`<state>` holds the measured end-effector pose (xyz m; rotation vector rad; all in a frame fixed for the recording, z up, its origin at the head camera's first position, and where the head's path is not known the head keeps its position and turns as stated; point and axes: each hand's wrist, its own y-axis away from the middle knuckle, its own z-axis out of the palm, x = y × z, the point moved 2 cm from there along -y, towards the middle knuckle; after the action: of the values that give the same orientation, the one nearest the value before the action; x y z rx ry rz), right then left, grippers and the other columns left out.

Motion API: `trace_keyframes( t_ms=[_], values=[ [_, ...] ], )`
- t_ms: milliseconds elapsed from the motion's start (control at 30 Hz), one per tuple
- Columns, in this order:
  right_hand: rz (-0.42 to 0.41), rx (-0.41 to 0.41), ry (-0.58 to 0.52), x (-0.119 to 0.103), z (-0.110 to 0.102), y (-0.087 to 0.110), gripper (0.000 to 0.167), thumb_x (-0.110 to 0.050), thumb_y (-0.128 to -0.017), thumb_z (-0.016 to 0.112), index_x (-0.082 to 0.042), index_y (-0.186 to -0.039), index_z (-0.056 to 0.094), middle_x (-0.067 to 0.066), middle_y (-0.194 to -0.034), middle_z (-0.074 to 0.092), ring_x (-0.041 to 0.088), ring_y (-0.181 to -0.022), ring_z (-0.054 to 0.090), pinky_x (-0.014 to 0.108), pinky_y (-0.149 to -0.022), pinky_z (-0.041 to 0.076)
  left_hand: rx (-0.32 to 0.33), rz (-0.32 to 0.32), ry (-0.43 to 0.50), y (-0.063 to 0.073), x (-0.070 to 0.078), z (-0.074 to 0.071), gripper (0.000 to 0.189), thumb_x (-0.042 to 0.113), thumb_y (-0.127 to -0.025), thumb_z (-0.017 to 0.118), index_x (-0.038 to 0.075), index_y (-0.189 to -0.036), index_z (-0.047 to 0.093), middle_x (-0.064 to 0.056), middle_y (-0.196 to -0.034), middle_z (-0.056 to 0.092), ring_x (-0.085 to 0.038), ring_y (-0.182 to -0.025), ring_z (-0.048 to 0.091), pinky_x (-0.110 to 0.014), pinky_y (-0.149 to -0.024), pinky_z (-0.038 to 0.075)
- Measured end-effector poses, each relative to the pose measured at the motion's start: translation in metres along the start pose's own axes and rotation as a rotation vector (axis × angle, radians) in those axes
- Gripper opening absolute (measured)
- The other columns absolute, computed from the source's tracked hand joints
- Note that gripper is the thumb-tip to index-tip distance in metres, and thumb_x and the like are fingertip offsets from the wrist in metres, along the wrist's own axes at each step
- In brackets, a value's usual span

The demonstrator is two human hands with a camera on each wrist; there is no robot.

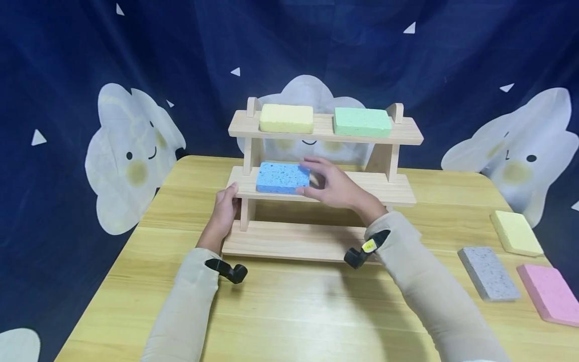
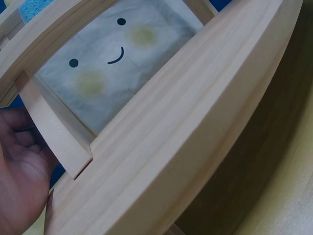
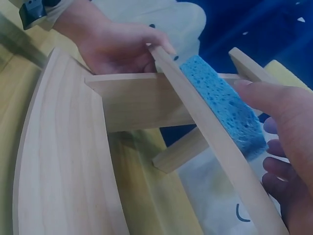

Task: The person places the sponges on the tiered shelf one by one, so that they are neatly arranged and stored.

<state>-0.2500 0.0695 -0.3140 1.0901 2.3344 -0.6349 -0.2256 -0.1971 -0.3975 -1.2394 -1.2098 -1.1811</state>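
A blue sponge [image 1: 283, 178] lies flat on the middle shelf of a three-tier wooden rack [image 1: 280, 240], near the shelf's left end. My right hand [image 1: 336, 186] holds the sponge at its right end, thumb at the front corner and forefinger at the back one. In the right wrist view the thumb overlaps the sponge's edge, the other fingers curled close to its end. My left hand [image 1: 222, 213] grips the left end of the middle shelf, its thumb on top. The left wrist view shows this hand's palm [image 2: 24, 176] beside the rack's side post.
On the top shelf sit a yellow sponge [image 1: 286, 119] and a green sponge [image 1: 362, 122]. At the table's right lie a grey sponge [image 1: 488, 274], a pink sponge [image 1: 549, 294] and another yellow sponge [image 1: 515, 233]. A dark blue curtain [image 1: 203, 45] with clouds hangs behind the table [image 1: 280, 311].
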Motion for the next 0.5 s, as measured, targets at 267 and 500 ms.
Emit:
trace_keyframes(
  t_ms=[267, 500],
  values=[
    [0.033, 0.04, -0.019, 0.01, -0.015, 0.024, 0.066, -0.036, -0.086, 0.067, -0.008, -0.141, 0.043, 0.008, -0.147, 0.037, 0.027, -0.136, 0.033, 0.044, -0.11, 0.025, -0.012, -0.003, -0.012, -0.001, -0.001, 0.002, 0.057, 0.033, -0.101, 0.023, -0.009, -0.135, 0.039, -0.021, -0.13, 0.041, -0.019, -0.114, 0.04, -0.035, -0.109, 0.027],
    [0.055, 0.065, 0.019, 0.021, -0.028, 0.047, 0.063, -0.032, -0.087, 0.066, -0.005, -0.139, 0.044, 0.012, -0.142, 0.044, 0.029, -0.132, 0.037, 0.046, -0.109, 0.026, -0.013, 0.004, 0.008, -0.002, 0.0, -0.001, 0.056, 0.032, -0.101, 0.024, -0.009, -0.136, 0.038, -0.02, -0.132, 0.04, -0.018, -0.117, 0.038, -0.035, -0.11, 0.025]
  ],
)
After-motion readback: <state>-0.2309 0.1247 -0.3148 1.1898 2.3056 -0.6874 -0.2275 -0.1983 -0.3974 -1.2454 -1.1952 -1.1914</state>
